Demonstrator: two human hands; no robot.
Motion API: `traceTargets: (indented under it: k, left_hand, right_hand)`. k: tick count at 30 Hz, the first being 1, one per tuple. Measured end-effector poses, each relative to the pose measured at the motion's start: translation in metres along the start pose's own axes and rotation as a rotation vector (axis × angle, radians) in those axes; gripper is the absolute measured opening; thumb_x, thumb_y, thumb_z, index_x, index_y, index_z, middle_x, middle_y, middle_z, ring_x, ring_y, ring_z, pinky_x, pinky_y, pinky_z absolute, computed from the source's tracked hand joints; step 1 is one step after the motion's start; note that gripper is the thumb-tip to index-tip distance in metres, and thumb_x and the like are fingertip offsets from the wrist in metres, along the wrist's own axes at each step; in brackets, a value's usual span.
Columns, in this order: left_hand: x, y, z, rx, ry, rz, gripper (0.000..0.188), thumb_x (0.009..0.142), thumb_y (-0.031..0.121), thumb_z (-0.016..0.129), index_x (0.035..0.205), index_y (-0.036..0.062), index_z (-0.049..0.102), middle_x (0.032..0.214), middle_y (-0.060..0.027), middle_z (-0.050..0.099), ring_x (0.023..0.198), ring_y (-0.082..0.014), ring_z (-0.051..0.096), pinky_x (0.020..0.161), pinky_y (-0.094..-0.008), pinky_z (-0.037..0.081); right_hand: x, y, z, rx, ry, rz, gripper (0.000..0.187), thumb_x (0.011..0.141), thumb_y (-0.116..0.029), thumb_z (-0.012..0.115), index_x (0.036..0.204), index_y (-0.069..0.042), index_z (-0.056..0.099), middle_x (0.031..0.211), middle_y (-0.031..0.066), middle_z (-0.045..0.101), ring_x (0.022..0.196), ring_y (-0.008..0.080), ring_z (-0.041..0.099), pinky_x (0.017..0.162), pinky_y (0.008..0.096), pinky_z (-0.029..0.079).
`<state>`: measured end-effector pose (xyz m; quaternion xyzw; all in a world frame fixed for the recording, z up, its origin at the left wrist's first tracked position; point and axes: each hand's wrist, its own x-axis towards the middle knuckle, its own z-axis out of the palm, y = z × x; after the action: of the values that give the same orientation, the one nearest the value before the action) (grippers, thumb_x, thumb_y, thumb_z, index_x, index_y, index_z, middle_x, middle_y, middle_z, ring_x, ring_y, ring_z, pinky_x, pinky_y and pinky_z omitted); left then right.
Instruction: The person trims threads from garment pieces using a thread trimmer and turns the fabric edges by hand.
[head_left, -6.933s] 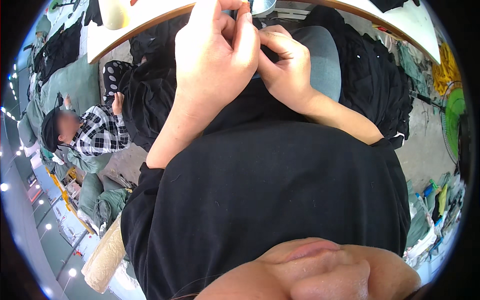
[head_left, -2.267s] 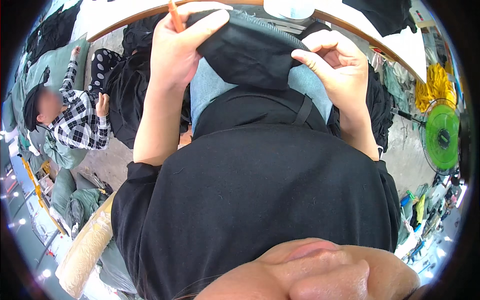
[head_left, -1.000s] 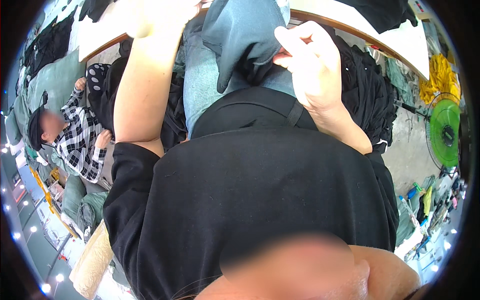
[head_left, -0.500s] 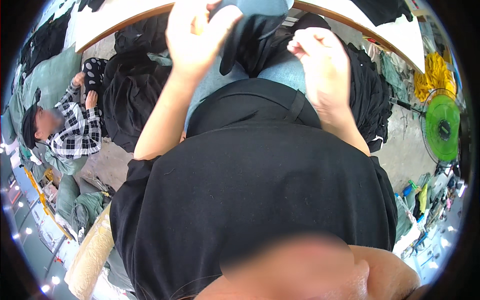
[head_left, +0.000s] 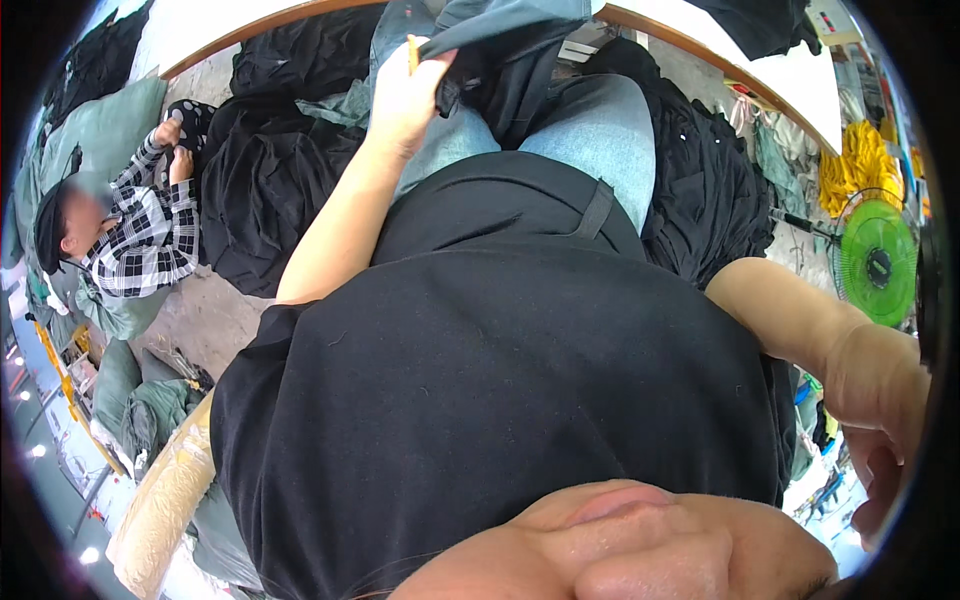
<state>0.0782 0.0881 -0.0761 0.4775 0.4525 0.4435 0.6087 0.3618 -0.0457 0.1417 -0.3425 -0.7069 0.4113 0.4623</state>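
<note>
My left hand is closed on the edge of a dark blue-grey cloth piece above my lap. A thin orange-yellow thing shows at its fingers; I cannot make out what it is. The cloth's black folds hang between my knees, and its far end runs up past the top of the view. Raised at the right rim, my right hand is away from the cloth. Its visible fingers are bent, but the rim cuts off the rest, and whatever it may touch is hidden.
A white table with a brown edge lies ahead. Heaps of black cloth flank my legs on both sides. A green fan stands at the right, near yellow cloth. At the left sits a person in a checked shirt.
My right hand has swung from above my lap back to the right rim. My left hand has come slightly lower, with the cloth in it.
</note>
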Motion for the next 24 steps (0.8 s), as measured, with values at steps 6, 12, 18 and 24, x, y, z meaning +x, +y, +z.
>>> traceTargets:
  k: [6,12,18,24]
  left_hand:
    - [-0.005,0.022,-0.031,-0.125,-0.066,-0.044,0.014,0.098,0.018,0.068,0.100,0.0040,0.069,0.081,0.0015,0.062,0.065,-0.0068,0.054,0.057,-0.0238,0.042]
    - [-0.013,0.036,-0.038,-0.258,-0.034,0.066,0.018,0.099,0.010,0.064,0.112,-0.0010,0.070,0.103,-0.0041,0.070,0.094,-0.0124,0.064,0.087,-0.0267,0.050]
    - [-0.019,0.035,-0.043,-0.315,-0.060,0.046,0.021,0.099,0.010,0.063,0.115,-0.0017,0.069,0.109,-0.0065,0.072,0.099,-0.0151,0.068,0.091,-0.0282,0.052]
    - [-0.031,0.047,-0.033,-0.560,-0.090,-0.097,0.023,0.100,0.012,0.059,0.118,-0.0021,0.067,0.111,-0.0119,0.073,0.098,-0.0213,0.073,0.087,-0.0342,0.060]
  right_hand:
    - [0.006,-0.012,0.015,-0.068,-0.057,-0.012,0.017,0.095,-0.018,0.069,0.097,-0.001,0.069,0.089,0.0076,0.068,0.085,0.0155,0.066,0.087,0.0316,0.052]
    - [0.012,-0.011,0.021,-0.076,-0.105,-0.002,0.016,0.094,-0.016,0.071,0.096,-0.001,0.071,0.087,0.0067,0.069,0.083,0.0140,0.066,0.084,0.0300,0.052]
    - [0.015,-0.012,0.027,-0.064,-0.116,0.014,0.014,0.093,-0.015,0.072,0.095,-0.001,0.073,0.086,0.0058,0.070,0.080,0.0125,0.067,0.080,0.0283,0.053]
    - [0.035,0.023,0.058,-0.045,-0.049,0.160,0.013,0.092,-0.014,0.074,0.094,-0.001,0.075,0.084,0.0048,0.070,0.078,0.0110,0.067,0.077,0.0267,0.054]
